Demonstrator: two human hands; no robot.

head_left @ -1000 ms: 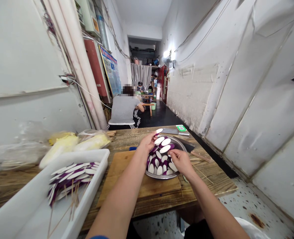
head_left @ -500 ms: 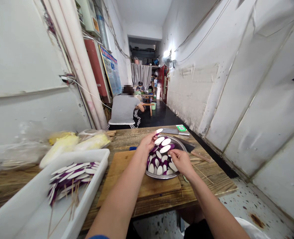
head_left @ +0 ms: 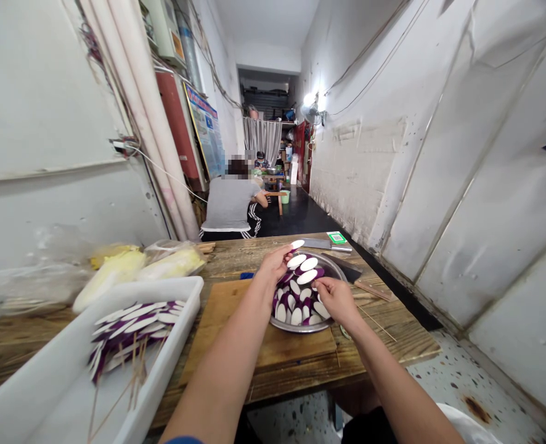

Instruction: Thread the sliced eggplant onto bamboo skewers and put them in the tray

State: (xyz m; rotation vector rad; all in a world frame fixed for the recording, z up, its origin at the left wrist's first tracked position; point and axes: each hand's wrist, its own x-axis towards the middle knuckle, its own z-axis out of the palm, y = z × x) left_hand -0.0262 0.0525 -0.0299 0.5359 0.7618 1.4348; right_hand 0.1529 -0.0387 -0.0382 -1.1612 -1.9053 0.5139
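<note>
A metal bowl (head_left: 331, 266) of purple-skinned eggplant slices (head_left: 296, 302) sits on a wooden cutting board (head_left: 236, 320). My left hand (head_left: 275, 264) is raised over the bowl's far left rim and pinches one white eggplant slice (head_left: 297, 244). My right hand (head_left: 335, 299) rests over the bowl's right side, fingers closed on a thin skewer threaded through a few slices (head_left: 306, 269).
A white tray (head_left: 180, 336) at the left holds skewered eggplant slices (head_left: 132, 330). Bagged vegetables (head_left: 171, 262) lie behind it. A cleaver (head_left: 319, 244), a green card (head_left: 336, 237) and loose skewers (head_left: 377, 324) lie on the wooden table. A person sits further down the corridor (head_left: 230, 203).
</note>
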